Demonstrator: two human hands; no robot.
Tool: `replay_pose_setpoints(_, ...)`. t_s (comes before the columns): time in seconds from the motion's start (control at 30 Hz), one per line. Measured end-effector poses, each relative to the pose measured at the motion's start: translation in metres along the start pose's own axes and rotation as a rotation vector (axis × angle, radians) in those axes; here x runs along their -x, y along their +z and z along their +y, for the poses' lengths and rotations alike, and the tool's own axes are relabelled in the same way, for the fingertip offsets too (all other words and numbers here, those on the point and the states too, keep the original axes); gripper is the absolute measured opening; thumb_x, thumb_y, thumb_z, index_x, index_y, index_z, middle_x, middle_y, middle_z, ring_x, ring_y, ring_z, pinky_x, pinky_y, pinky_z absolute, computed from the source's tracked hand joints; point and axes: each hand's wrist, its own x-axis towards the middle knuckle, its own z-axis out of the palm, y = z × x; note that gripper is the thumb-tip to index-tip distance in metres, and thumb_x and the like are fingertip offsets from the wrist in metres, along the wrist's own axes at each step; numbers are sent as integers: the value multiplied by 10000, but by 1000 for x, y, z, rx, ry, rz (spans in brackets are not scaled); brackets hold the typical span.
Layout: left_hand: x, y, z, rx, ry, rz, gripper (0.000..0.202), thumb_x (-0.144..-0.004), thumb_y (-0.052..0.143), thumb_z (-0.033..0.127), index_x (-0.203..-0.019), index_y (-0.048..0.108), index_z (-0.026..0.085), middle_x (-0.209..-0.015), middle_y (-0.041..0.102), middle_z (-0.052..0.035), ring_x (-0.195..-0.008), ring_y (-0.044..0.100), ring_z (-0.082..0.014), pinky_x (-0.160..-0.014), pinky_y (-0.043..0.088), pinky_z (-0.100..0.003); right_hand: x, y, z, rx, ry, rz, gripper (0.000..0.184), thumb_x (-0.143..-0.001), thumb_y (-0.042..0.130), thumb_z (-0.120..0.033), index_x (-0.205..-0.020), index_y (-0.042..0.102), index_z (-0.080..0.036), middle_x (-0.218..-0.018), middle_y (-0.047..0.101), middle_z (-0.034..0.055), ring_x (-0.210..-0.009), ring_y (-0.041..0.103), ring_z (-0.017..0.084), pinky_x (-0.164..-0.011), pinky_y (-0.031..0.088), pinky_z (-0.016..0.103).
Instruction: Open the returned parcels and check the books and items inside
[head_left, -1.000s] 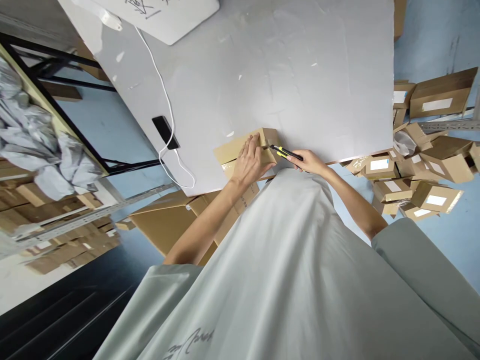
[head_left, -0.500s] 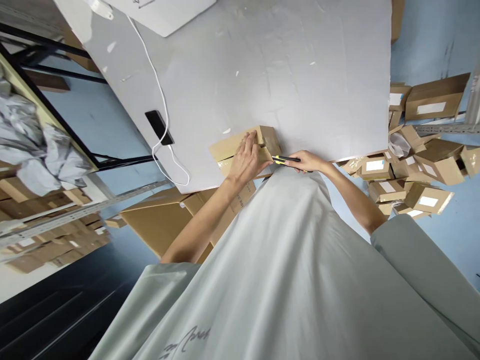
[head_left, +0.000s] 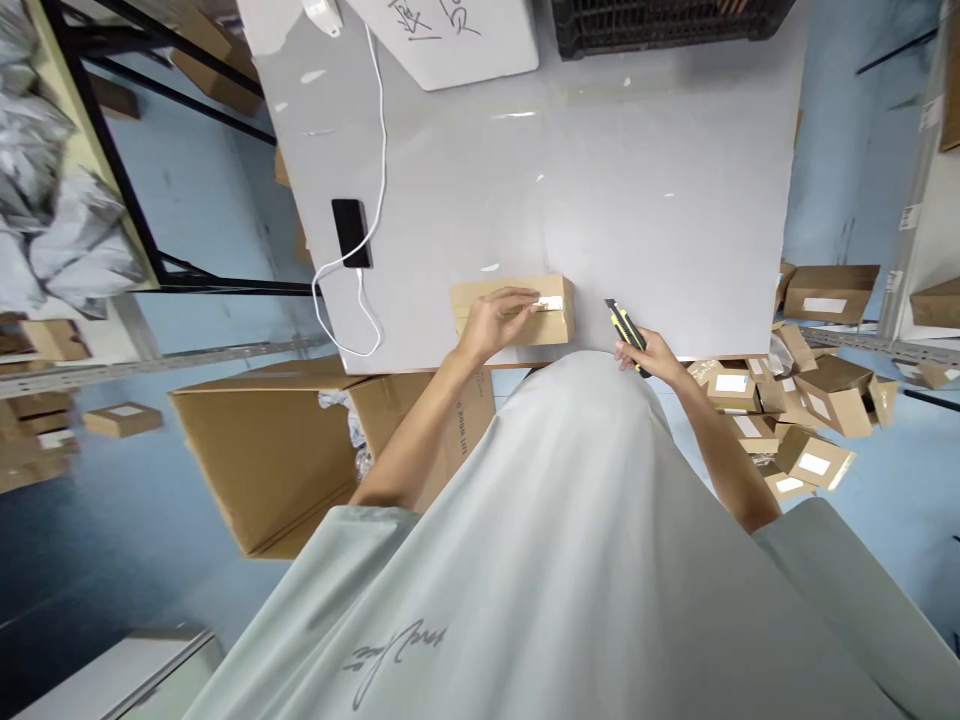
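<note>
A small brown cardboard box (head_left: pixel 559 318) lies near the front edge of the grey table (head_left: pixel 600 180), shiny tape across its top. My left hand (head_left: pixel 495 322) rests over the top of this box, fingers stretched out and thumb apart. To the right of the box, my right hand (head_left: pixel 646 355) grips a black and yellow utility knife (head_left: pixel 624 325). Its tip points up and away over the table, apart from the box.
On the left lie a phone (head_left: pixel 351 232) and its white cable (head_left: pixel 384 130). A white lidded container (head_left: pixel 465 50) and a black crate (head_left: pixel 667 30) stand at the back. A large open carton (head_left: pixel 277 460) is below left; several cardboard boxes (head_left: pixel 817 400) are piled at the right.
The knife has moved from the box's right end to the right, and its tip has swung upward. The box now sits straighter. My left hand has shifted over it, and the view has turned.
</note>
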Motion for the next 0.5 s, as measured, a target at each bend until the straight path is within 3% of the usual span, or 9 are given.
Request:
replay_pose_setpoints(0.13, -6, -11, -30, -51, -78, 61, 469, -1098, 622, 594, -1331, 833, 246, -1512, 781, -130, -1466, 687, -361, -1316, 514, -567, -4, 39, -14, -49, 82, -49, 676, -836, 951, -728, -1187, 677, -219, -1150, 887, 138, -835, 882, 243, -646, 667, 268)
replay_pose_setpoints(0.3, 5, -36, -70, -186, -220, 33, 486, -1088, 575, 449, -1453, 743, 176, -1483, 755, -202, -1413, 651, -409, -1303, 465, -613, -14, 82, -29, -80, 123, 23, 461, -994, 866, -572, -1233, 674, -227, -1278, 869, 141, -1030, 897, 274, -759, 731, 317)
replay_pose_setpoints(0.4, 20, -46, -77, -196, -272, 32, 455, -1086, 563, 415, -1420, 739, 161, -1439, 752, -218, -1382, 651, -411, -1268, 487, -587, -30, 98, -37, -38, 101, 169, 414, -1016, 832, -546, -1219, 663, -227, -1227, 857, 121, -1041, 887, 269, -742, 728, 306)
replay_pose_setpoints(0.5, 39, -47, -75, -199, -335, 2, 418, -1090, 565, 439, -1343, 749, 163, -1354, 771, -231, -1293, 698, -409, -1193, 536, -555, -60, 103, -50, 63, -19, 279, 431, -1029, 778, -584, -1224, 639, -227, -1201, 830, 115, -1016, 871, 270, -749, 728, 330)
